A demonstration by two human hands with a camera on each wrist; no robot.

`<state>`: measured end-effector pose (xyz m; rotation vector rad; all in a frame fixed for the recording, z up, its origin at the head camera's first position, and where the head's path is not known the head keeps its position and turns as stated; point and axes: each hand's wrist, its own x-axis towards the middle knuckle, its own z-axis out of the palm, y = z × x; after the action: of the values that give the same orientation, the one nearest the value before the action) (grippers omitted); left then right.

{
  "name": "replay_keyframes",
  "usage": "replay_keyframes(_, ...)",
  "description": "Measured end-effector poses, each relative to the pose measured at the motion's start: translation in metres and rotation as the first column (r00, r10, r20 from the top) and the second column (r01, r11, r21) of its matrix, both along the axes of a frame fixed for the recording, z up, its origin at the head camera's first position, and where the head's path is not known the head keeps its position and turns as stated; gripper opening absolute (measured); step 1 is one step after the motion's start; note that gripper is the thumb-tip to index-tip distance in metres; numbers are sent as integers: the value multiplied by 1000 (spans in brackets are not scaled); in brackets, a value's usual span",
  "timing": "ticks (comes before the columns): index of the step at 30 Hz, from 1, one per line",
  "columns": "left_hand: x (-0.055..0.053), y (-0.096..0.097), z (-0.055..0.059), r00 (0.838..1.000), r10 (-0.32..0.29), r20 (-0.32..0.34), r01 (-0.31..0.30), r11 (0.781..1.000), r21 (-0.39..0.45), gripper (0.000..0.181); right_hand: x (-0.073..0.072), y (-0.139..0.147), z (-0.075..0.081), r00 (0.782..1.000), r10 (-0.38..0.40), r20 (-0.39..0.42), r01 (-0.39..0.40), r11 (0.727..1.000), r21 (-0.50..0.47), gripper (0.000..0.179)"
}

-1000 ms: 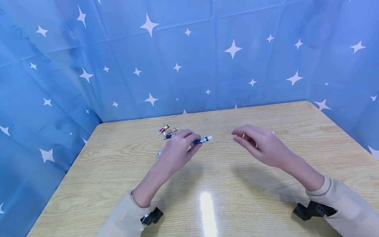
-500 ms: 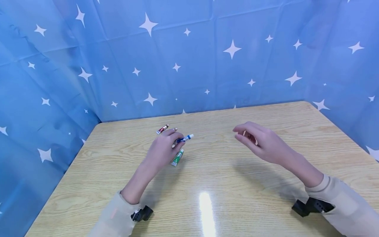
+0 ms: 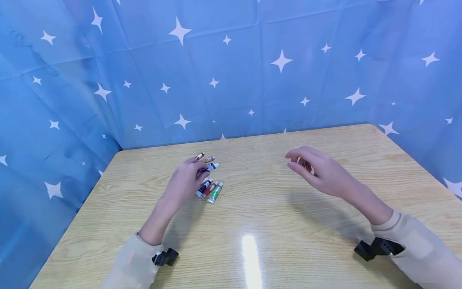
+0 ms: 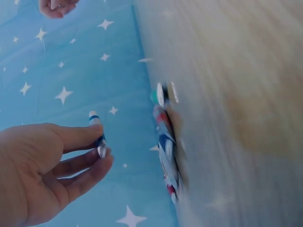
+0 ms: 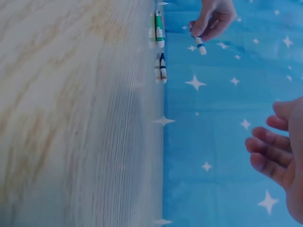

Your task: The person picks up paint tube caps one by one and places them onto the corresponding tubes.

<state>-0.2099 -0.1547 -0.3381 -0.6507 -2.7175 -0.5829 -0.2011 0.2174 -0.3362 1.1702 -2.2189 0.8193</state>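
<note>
My left hand (image 3: 182, 182) pinches a blue paint tube (image 3: 213, 165) between thumb and fingers, its white cap pointing right. In the left wrist view the same tube (image 4: 94, 118) stands nearly upright, cap up, apart from the table. Just below the hand lie a green paint tube (image 3: 215, 192), an orange-red tube (image 3: 210, 190) and a dark blue tube (image 3: 204, 187), side by side. Behind the fingers are a yellow tube (image 3: 209, 159) and a dark red tube (image 3: 200, 155), partly covered. My right hand (image 3: 317, 172) hovers over the table with loosely bent fingers, holding nothing.
The wooden table (image 3: 274, 224) reaches back to a blue curtain (image 3: 231, 68) with white stars. A black wrist camera (image 3: 165, 257) sits at the left sleeve and another camera (image 3: 379, 248) at the right one.
My left hand has moved left with the blue tube, toward the group of tubes. The green, orange-red and dark blue tubes in front have come into view. The right hand stays almost still.
</note>
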Motion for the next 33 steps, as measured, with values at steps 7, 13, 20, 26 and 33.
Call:
replay_keyframes(7,-6,-14,-4,997,55,44,-55,998,-10,11,-1,1,1,1000,-16,16,16,1000,7,27)
replay_keyframes(13,-9,-22,-3,985,114,127,-111,993,-28,9,-1,1,1,999,-31,29,31,999,14,27)
replay_keyframes(20,-14,-31,-4,960,171,222,-157,984,-82,5,0,2,3,998,-39,39,38,999,22,27)
replay_keyframes(26,-14,-36,-5,945,184,270,-163,982,-97,6,1,3,3,998,-48,48,47,999,21,27)
replay_keyframes(33,-12,-36,-5,920,231,318,-197,971,-134,7,2,5,3,997,-49,53,48,999,24,26)
